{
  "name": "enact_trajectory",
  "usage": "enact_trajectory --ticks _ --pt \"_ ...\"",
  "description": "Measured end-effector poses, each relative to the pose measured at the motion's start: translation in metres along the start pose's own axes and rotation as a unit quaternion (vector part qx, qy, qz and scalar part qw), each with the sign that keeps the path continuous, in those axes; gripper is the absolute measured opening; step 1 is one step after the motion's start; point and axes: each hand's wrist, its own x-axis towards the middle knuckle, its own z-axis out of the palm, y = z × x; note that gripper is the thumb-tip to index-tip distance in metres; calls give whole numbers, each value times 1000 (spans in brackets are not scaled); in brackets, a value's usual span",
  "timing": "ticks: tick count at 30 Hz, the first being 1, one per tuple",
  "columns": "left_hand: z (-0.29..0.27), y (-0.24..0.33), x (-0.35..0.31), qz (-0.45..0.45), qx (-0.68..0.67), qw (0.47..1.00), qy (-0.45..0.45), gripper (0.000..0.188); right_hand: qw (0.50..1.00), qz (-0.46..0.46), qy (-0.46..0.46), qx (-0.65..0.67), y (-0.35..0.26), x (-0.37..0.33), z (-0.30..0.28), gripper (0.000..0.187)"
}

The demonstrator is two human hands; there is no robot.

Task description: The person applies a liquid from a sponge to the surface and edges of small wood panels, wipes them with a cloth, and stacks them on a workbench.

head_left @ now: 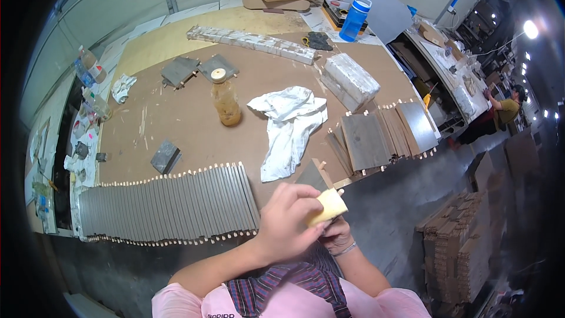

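Near the table's front edge, my left hand (289,215) is closed around a pale yellow sponge block (331,204). Close beneath it, my right hand (338,237) grips a small grey-brown wooden panel (313,178) with pale dowels sticking out of its edge. The sponge and my left hand cover part of that panel, so I cannot tell whether the sponge touches it. To the left stands a long row of grey panels (170,203) on edge, dowels along both sides. On the right leans a stack of similar wooden panels (366,141).
A crumpled white cloth (288,126) and a bottle of amber liquid (226,103) are mid-table. Behind lie a long paint-spattered bar (253,43), a whitish block (351,79) and a blue water bottle (355,20). A dark block (166,156) sits behind the row. Another person (503,112) stands far right.
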Motion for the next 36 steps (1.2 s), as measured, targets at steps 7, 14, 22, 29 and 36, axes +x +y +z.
enact_trajectory --ticks 7,14,22,29,36 --pt "-3 -8 -2 -35 3 999 35 33 999 7 23 -36 -9 5 28 122" --pt "-13 -46 3 -113 40 991 67 32 994 41 26 -100 -13 -1 33 124" --pt "-18 -54 0 -142 63 985 77 31 998 -22 20 -48 -7 -2 16 89" --pt "-24 -26 -14 -41 32 998 -22 39 995 -59 53 61 -32 49 14 87" --pt "-3 -1 -13 43 38 996 -67 38 991 -35 93 93 -23 58 6 78"
